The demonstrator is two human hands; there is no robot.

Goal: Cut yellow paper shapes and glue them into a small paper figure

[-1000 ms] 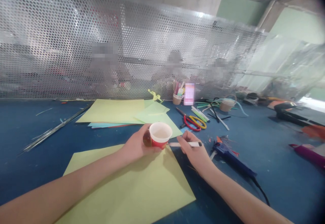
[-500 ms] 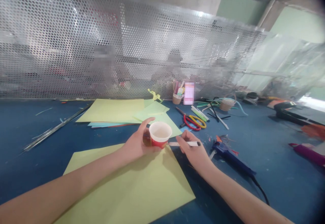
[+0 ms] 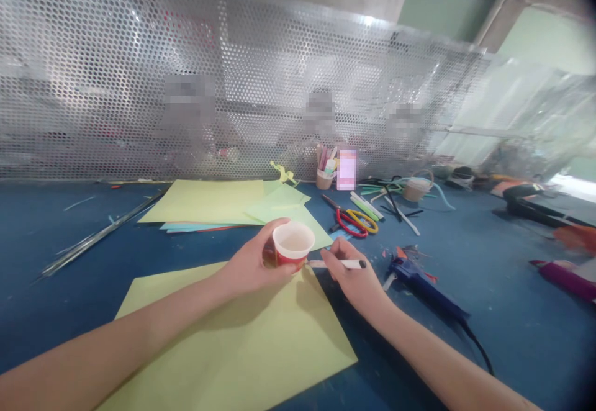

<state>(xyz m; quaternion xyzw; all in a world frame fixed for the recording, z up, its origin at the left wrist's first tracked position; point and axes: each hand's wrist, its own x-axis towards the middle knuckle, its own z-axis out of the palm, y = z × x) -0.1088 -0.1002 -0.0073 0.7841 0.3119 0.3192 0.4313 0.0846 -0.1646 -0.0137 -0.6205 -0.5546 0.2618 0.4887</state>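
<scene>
My left hand (image 3: 256, 256) is wrapped round a red paper cup (image 3: 292, 243) with a white rim and pale inside, held upright with its mouth facing up. Between the fingers of my right hand (image 3: 351, 274) is a white marker (image 3: 351, 264) with a black end. Its other end points left at the lower side of the cup; whether it touches the cup I cannot tell. Beneath the cup lies a large yellow-green paper sheet (image 3: 242, 343) on the blue table (image 3: 465, 262).
Right of my right hand lies a blue glue gun (image 3: 426, 287) with a black cord. Beyond are scissors (image 3: 356, 221), several markers (image 3: 365, 207), a pen cup (image 3: 325, 179) and a small tub (image 3: 416, 189). Stacked paper (image 3: 209, 200) and thin strips (image 3: 100, 234) lie left, before a perforated metal screen (image 3: 261, 82).
My left thumb and fingers have closed more snugly round the cup, the raised finger now lying against its side. The cup and the marker stay almost in place.
</scene>
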